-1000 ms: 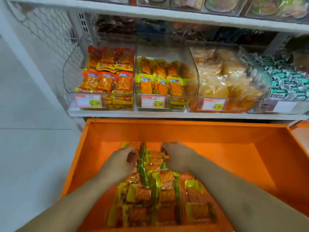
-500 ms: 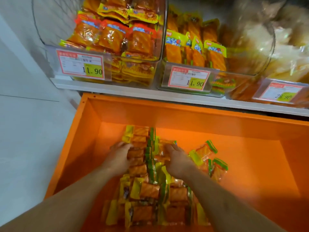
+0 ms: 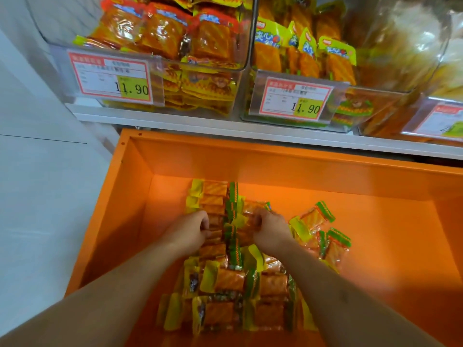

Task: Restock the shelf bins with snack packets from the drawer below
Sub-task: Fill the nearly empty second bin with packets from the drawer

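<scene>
Orange drawer [image 3: 130,196]: both hands' [image 3: 190,231] [image 3: 269,227] grip brackets the packet row [image 3: 225,236].

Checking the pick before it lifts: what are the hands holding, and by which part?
Both hands, left hand and right hand, grip the row of orange-and-yellow plastic snack packets in the orange drawer, squeezing its two sides.

- Lighting: bright, even, apparently from overhead; a warm glow on the back floor of the orange drawer [image 3: 325,176]
- Shadows: soft, under both forearms, lower centre of frame
- Glare: white sheen on the clear bin [image 3: 413,46], upper right; glints on the red-topped packets [image 3: 162,33], upper left
- Blur: upper right and lower corners smeared; price label [image 3: 110,78] print mostly illegible, figures readable
- Distortion: wide-angle bowing of the shelf edge [image 3: 225,131] and drawer walls
</scene>
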Motion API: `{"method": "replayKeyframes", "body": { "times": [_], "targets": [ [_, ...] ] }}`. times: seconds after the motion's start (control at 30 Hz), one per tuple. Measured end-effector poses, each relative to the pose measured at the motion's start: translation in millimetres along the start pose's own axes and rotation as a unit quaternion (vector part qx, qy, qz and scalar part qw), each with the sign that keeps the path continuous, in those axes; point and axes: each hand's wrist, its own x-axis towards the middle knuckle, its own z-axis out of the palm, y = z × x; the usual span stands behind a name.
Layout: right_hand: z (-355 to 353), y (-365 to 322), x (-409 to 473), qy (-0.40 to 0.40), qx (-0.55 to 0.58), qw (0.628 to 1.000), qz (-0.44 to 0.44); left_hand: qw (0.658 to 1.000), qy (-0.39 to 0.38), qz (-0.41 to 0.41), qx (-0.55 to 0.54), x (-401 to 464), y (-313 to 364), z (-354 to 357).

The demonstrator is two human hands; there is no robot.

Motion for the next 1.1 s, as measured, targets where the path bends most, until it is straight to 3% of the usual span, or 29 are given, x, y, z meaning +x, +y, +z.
{"method": "replayKeyframes", "body": {
  "times": [0.2,0.53,0.87,1.1],
  "targets": [
    [-9.9,-3.3,-8.5,0.025,0.111,0.993,-0.003,0.995,0.015,-0.023,-0.095,-6.0,6.1,-12.4],
    [-83.9,-23.0,-40.5,0.082,0.243,0.966,-0.020,0.984,0.113,0.012,-0.137,-54.1,48.1,-70.9],
    [-190.9,-50.9,-157.1,0.076,0.316,0.939,-0.114,0.974,0.065,0.060,-0.206,-167.4,119.9,-166.7],
    [-212.6,-69.6,-226.6,0.121,0.351,0.895,-0.248,0.921,-0.019,0.130,-0.366,-237.3,135.3,-191.4]
  ]
}}
